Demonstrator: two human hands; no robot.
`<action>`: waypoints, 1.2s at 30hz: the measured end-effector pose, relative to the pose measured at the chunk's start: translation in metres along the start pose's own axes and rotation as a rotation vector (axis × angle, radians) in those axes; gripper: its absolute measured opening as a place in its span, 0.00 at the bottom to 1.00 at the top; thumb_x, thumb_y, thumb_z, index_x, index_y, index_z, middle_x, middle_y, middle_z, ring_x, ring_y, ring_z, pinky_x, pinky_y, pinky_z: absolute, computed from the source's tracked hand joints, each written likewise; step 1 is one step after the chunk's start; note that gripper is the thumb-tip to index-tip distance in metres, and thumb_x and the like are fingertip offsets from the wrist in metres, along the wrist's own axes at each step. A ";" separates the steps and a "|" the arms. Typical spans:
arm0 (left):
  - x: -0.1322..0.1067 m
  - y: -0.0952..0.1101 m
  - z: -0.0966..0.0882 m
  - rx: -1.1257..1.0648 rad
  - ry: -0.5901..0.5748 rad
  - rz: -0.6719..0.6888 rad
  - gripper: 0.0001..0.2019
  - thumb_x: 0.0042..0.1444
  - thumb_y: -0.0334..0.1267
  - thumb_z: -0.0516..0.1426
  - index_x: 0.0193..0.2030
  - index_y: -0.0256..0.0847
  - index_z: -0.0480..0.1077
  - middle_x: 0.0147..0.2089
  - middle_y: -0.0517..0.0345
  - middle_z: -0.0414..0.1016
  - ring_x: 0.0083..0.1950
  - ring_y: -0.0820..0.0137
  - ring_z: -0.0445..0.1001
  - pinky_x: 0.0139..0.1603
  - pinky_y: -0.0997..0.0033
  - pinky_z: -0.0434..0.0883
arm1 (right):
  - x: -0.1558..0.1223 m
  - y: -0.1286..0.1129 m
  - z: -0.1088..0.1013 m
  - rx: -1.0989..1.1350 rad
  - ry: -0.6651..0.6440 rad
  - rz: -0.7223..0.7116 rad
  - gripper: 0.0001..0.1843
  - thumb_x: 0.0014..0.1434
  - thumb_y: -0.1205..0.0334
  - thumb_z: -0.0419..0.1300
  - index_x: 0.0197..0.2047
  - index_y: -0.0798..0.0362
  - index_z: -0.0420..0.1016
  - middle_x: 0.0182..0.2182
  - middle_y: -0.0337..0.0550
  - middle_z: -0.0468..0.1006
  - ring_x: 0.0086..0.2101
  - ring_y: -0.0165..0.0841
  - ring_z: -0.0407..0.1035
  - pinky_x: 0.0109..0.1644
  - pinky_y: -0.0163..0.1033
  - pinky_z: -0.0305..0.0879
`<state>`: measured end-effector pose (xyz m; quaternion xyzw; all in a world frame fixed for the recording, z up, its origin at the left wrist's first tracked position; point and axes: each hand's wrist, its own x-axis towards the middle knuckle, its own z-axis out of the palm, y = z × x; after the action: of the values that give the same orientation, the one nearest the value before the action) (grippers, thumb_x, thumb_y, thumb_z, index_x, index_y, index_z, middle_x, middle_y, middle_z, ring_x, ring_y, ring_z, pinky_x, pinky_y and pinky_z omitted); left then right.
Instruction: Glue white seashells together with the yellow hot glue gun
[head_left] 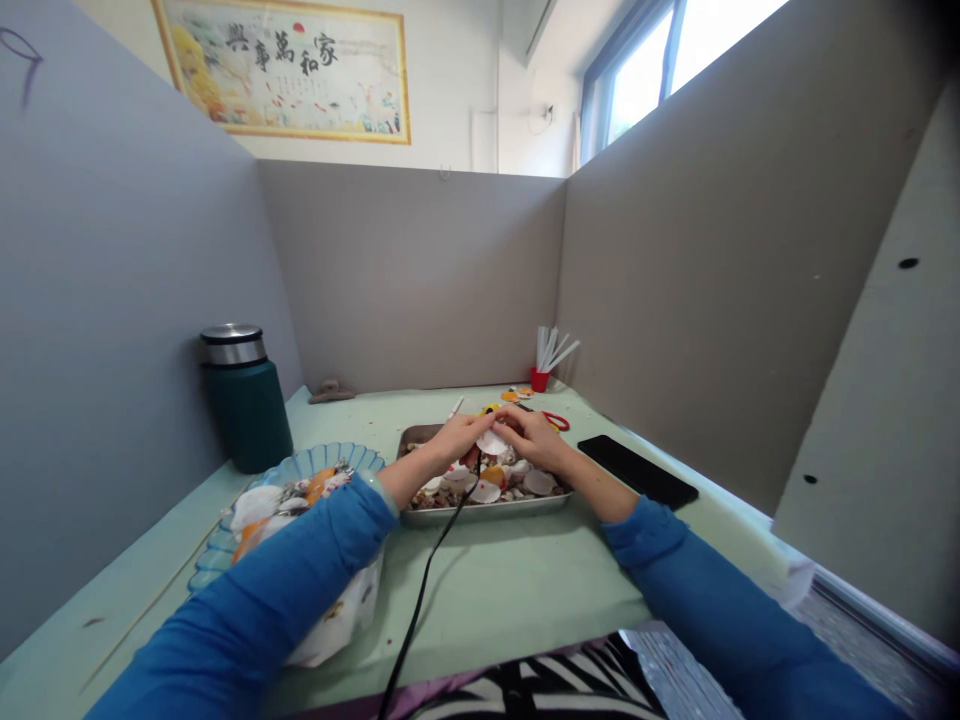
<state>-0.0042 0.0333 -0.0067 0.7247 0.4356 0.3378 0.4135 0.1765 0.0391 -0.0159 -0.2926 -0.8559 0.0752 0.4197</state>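
Note:
Over a metal tray (487, 512) of shells, my left hand (466, 436) and my right hand (529, 436) meet with curled fingers. Between them is a white shell (493, 443), pinched from both sides; the fingertips are partly hidden. A black cord (431, 560) runs from the table's near edge up to just under the shell, where its end is hidden. Beyond my left hand a thin white stick (456, 407) pokes up. In the tray lie white shells, an orange shell (493, 477) and many small brownish pieces.
A blue scalloped dish (352, 455) of shells stands left, with a green thermos (247, 410) behind it. A black phone (637, 470) lies right. Farther back are red-handled scissors (556, 421) and a red cup (540, 379) of white sticks. Grey partitions (420, 270) enclose the table.

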 end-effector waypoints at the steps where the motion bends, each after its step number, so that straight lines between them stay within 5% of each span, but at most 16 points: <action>1: 0.000 0.001 0.000 0.004 0.002 -0.008 0.27 0.56 0.60 0.48 0.23 0.36 0.66 0.11 0.62 0.59 0.14 0.76 0.57 0.17 0.75 0.50 | 0.000 0.000 0.000 0.006 0.001 -0.001 0.13 0.64 0.56 0.52 0.42 0.55 0.71 0.26 0.39 0.71 0.24 0.28 0.60 0.29 0.34 0.54; 18: -0.007 0.009 -0.001 -0.042 -0.098 0.056 0.26 0.54 0.61 0.50 0.27 0.35 0.66 0.20 0.57 0.70 0.15 0.78 0.58 0.16 0.76 0.53 | 0.000 0.000 -0.001 0.129 0.008 0.086 0.11 0.61 0.56 0.53 0.36 0.55 0.71 0.23 0.37 0.69 0.23 0.28 0.59 0.27 0.33 0.54; 29: -0.004 0.007 0.001 -0.064 -0.033 0.012 0.24 0.56 0.59 0.50 0.24 0.38 0.63 0.11 0.64 0.58 0.12 0.77 0.55 0.16 0.76 0.50 | 0.001 0.000 0.000 0.105 0.025 0.063 0.14 0.63 0.53 0.51 0.40 0.55 0.71 0.24 0.38 0.70 0.24 0.28 0.59 0.28 0.33 0.54; 36: -0.002 0.005 0.000 -0.054 -0.031 0.028 0.24 0.56 0.58 0.50 0.26 0.36 0.65 0.14 0.62 0.62 0.13 0.78 0.56 0.17 0.76 0.50 | 0.002 -0.001 -0.001 0.125 0.047 0.071 0.15 0.62 0.53 0.52 0.40 0.56 0.72 0.26 0.39 0.71 0.25 0.28 0.60 0.29 0.34 0.56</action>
<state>-0.0036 0.0299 -0.0026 0.7245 0.4096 0.3440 0.4348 0.1761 0.0391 -0.0138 -0.2975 -0.8286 0.1366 0.4541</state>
